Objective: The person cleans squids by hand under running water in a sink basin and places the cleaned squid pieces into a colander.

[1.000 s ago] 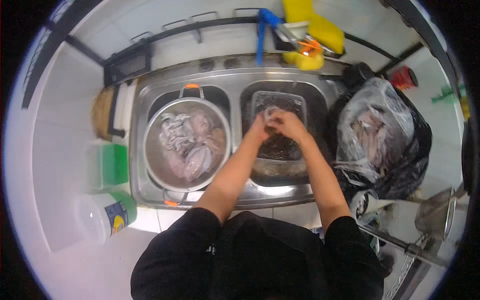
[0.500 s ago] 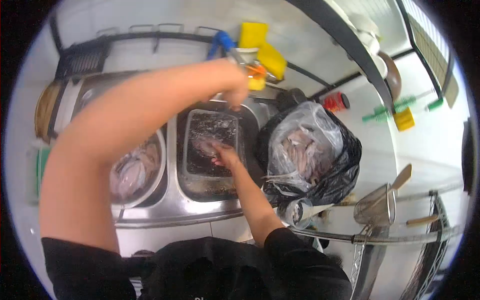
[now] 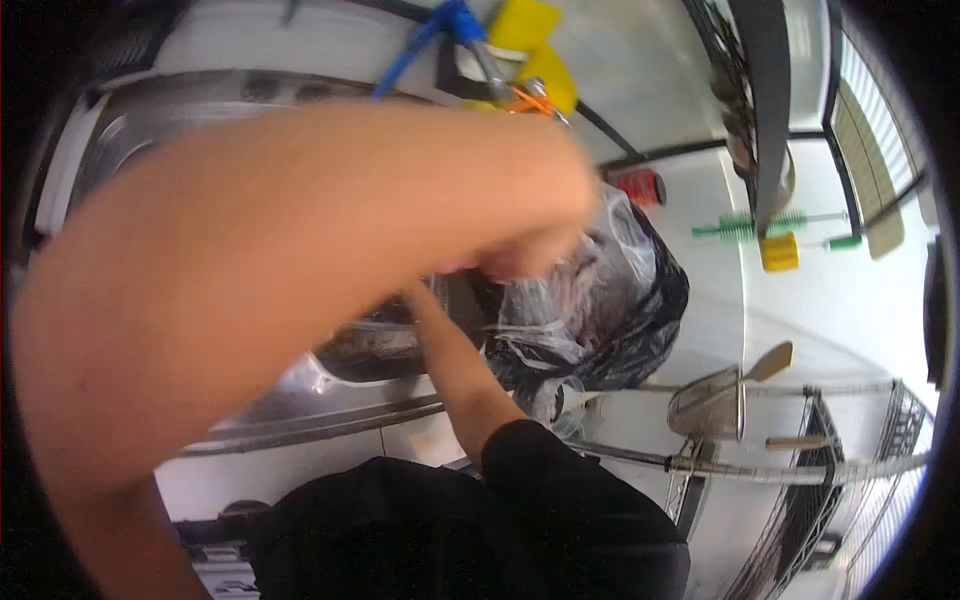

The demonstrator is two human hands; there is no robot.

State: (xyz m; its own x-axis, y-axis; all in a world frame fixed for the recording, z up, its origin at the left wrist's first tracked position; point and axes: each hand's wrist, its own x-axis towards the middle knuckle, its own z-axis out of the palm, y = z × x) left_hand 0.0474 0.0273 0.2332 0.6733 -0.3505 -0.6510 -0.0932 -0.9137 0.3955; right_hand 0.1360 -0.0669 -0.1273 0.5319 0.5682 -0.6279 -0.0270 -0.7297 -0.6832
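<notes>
While the clear bag (image 3: 629, 238) lies just beside the blurred left hand (image 3: 532, 254), right hand hidden, both grips impossible to tell

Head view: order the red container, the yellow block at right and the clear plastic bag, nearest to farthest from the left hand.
1. Clear plastic bag: right of the left hand, overlapping it in view.
2. Red container: up and right.
3. Yellow block: farthest right.

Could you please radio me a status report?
Left hand blurred near clear plastic bag inside black plastic bag, contact unclear. Right hand hidden behind bare left forearm. That forearm blocks much of silver metal sink.
</notes>
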